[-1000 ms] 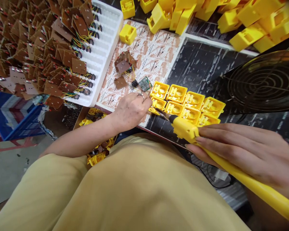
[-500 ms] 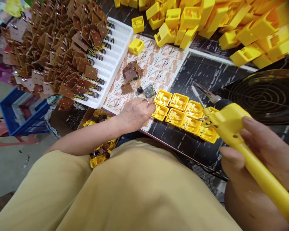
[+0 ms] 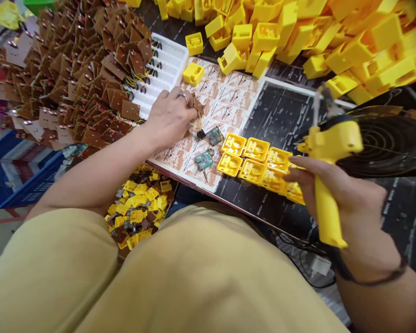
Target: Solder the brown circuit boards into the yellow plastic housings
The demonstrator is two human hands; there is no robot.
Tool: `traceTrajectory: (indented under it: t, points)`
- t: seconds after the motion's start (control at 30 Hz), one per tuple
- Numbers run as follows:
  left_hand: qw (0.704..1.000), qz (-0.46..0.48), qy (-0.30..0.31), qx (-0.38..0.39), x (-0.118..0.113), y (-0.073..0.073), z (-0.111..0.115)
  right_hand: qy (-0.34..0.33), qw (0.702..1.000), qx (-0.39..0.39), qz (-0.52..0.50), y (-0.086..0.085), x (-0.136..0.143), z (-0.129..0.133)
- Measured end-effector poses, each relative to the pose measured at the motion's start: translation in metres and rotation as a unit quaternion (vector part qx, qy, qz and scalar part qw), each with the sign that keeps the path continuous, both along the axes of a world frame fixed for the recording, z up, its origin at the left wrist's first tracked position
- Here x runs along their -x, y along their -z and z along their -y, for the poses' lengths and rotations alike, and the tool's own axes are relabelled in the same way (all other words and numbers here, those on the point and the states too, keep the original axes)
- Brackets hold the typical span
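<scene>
My right hand [image 3: 346, 203] grips a yellow soldering gun [image 3: 326, 185], its blurred metal tip pointing up and away above the black mat. My left hand [image 3: 175, 115] is bent over the brown circuit boards [image 3: 198, 106] on the patterned sheet; its fingers are curled at them and the fingertips are partly hidden. Just right of this hand lie a small black round part [image 3: 201, 134] and a green circuit board [image 3: 214, 136]. A second green board [image 3: 204, 159] is nearer the table edge. Open yellow cases [image 3: 253, 171] stand in two rows, several partly behind my right hand.
A large heap of brown boards [image 3: 79, 69] covers a white ribbed tray [image 3: 168, 60]. Yellow housings [image 3: 263, 37] are piled at the back, with a loose one [image 3: 193, 74] nearer. A round fan grille [image 3: 377, 138] stands at right. Below the edge are yellow scraps [image 3: 138, 203] and a blue crate [image 3: 24, 171].
My left hand has moved up and left from the yellow cases to the brown boards. A second green board now shows on the sheet. My right hand has swung the soldering gun upright, off the cases.
</scene>
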State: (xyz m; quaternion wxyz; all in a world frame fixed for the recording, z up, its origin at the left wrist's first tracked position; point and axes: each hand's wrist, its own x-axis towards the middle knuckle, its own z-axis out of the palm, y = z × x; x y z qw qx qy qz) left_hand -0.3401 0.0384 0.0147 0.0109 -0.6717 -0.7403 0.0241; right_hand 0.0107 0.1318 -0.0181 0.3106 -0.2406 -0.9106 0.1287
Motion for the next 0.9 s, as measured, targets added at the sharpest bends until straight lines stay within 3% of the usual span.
traceTrajectory:
  t: [0.17,0.27,0.4,0.53,0.63,0.8,0.9]
  points:
    - [0.998,-0.06,-0.026,-0.004,-0.016,-0.011,-0.012,-0.082,0.995,-0.034,0.042,-0.001,0.027,-0.026]
    - [0.998,-0.032,-0.031,-0.033,-0.015,-0.009,-0.01,-0.109,0.991,-0.032,0.064,0.001,0.037,-0.034]
    - [0.993,0.056,0.033,-0.097,-0.013,-0.005,0.001,-0.125,0.989,-0.022,0.075,0.007,0.048,-0.034]
    - [0.985,0.098,0.091,-0.108,-0.034,-0.006,0.025,-0.106,0.993,-0.031,0.045,0.009,0.051,-0.028]
    - [0.979,0.109,0.113,-0.129,-0.056,0.01,0.04,-0.064,0.997,-0.044,-0.013,0.001,0.045,-0.02]
    - [0.963,0.154,0.048,-0.216,-0.076,0.053,0.043,-0.025,0.996,-0.047,-0.074,-0.017,0.021,0.002]
    - [0.944,0.234,0.019,-0.23,-0.076,0.058,0.04,-0.04,0.997,0.007,-0.064,-0.021,-0.001,0.013]
